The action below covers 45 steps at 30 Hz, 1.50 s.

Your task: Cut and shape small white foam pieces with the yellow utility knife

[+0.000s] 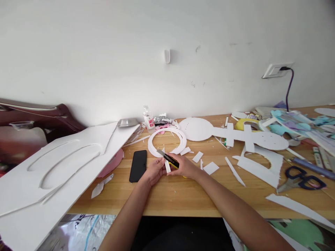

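Note:
Near the middle of the wooden table, my left hand (156, 170) pinches a small white foam strip (167, 166). My right hand (183, 166) is closed around a black and yellow utility knife (171, 161), its blade pointing up and left across the top of the strip. Just beyond both hands lies a white foam ring (151, 143). Small white rectangular pieces (211, 168) are scattered to the right of my right hand. A black phone (138, 166) lies flat to the left of my left hand.
A large white foam board (65, 167) with cut curves covers the left side. A bottle (149, 120) stands near the wall. Joined white foam shapes (196, 129) stretch rightward at the back. Scissors (300, 179), foam offcuts (261, 167) and coloured scraps (303, 122) lie at the right.

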Each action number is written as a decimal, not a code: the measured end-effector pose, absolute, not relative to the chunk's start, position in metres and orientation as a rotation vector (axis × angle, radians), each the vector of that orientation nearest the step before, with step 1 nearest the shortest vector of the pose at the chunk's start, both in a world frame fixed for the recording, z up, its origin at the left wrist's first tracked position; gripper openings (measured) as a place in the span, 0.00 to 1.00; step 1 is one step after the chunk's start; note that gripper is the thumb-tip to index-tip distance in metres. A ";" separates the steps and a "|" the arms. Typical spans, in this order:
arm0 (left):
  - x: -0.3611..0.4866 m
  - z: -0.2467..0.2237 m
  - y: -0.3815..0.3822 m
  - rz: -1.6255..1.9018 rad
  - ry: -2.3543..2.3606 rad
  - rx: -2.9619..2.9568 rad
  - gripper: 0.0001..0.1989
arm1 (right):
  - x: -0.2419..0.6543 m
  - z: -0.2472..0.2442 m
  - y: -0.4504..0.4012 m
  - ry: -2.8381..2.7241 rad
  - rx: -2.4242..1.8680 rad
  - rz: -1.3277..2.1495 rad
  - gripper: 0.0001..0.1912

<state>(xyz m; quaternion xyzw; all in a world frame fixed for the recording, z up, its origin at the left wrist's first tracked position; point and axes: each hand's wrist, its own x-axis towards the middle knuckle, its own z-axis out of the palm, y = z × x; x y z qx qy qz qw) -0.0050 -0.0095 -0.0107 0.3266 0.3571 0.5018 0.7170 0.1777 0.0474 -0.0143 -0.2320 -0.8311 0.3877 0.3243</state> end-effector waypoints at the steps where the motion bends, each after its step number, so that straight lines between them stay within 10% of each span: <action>1: -0.005 -0.011 -0.010 1.112 0.788 0.721 0.20 | 0.178 -0.014 0.047 -2.184 -0.607 1.010 0.49; 45: -0.003 -0.008 -0.011 1.130 0.737 0.694 0.17 | 0.177 -0.010 0.046 -2.052 -0.603 1.080 0.46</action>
